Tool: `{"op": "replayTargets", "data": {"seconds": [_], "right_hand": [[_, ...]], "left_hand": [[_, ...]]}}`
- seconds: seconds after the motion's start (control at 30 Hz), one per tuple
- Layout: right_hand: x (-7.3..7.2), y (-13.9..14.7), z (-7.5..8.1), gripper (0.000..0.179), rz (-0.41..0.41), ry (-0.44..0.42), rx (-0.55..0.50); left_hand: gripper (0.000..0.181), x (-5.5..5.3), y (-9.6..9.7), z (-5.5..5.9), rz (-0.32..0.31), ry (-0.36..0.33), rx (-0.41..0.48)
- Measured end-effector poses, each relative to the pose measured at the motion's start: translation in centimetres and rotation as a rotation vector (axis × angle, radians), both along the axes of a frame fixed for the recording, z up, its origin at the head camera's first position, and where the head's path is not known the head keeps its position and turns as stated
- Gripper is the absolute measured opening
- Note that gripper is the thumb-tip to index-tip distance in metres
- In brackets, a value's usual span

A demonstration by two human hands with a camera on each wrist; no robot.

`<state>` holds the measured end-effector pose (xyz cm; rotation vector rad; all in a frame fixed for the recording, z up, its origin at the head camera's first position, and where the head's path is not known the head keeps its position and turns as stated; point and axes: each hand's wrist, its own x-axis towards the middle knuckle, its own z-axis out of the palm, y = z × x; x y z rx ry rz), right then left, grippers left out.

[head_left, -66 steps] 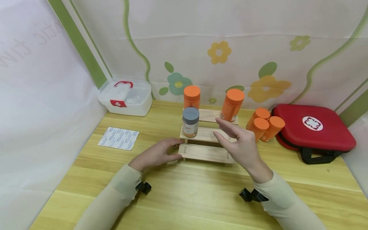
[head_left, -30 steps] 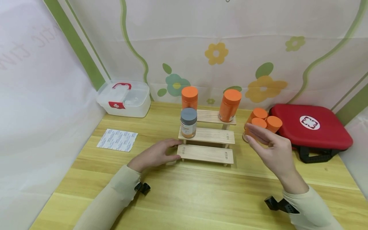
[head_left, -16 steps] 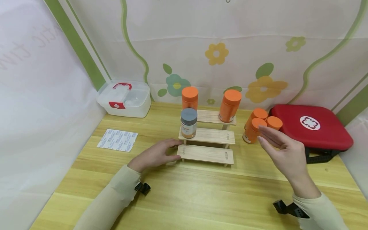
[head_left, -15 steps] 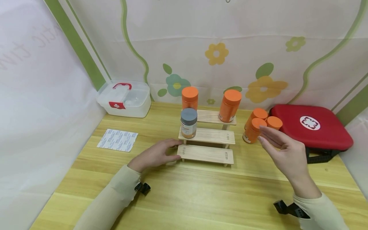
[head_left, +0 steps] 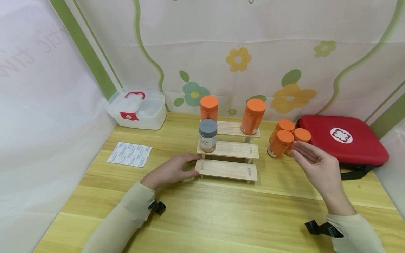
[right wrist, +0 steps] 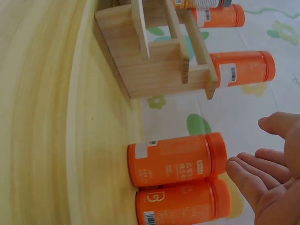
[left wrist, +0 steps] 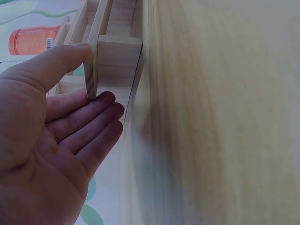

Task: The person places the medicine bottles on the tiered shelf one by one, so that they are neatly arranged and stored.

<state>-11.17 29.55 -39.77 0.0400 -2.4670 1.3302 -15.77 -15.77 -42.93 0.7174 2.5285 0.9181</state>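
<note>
A three-step wooden display stand [head_left: 226, 169] stands on the table. My left hand [head_left: 171, 172] holds the left end of its lowest step, thumb at one corner and index finger at the other. On the top step are two orange bottles, one at left [head_left: 209, 105] and one at right [head_left: 253, 117]. A grey-lidded bottle [head_left: 208, 137] stands on the middle step. Right of the stand, three orange bottles [head_left: 280, 146] stand close together. Beside them hovers my right hand [head_left: 319, 168], fingers extended and thumb apart, holding nothing; its fingertips are close to the lids.
A red first-aid case [head_left: 345, 140] with a black handle lies at the right, behind my right hand. At the back left sits a clear first-aid box [head_left: 139, 110]. A printed white packet [head_left: 129, 154] lies left of my left hand. A fabric wall [head_left: 190, 52] closes off the back.
My right hand has moved rightward from above the stand to the group of three orange bottles. My left hand stays at the stand's end. The bottles have not moved.
</note>
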Motion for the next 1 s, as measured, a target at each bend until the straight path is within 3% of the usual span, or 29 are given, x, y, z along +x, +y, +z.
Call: {"op": "replayTargets", "data": {"seconds": [0.4, 0.67, 1.0], "right_hand": [[-1.9, 1.2, -1.8, 0.057, -0.006, -0.115, -0.011], [-3.0, 1.3, -2.6, 0.061, 0.005, -0.137, -0.027], [-4.0, 0.6, -2.9, 0.067, -0.005, -0.182, 0.030]], "left_hand": [[0.064, 0.0, 0.0, 0.0, 0.000, 0.003, -0.002], [0.064, 0.1, 0.1, 0.0, -0.003, -0.002, 0.001], [0.063, 0.2, 0.1, 0.2, 0.001, -0.010, 0.000]]}}
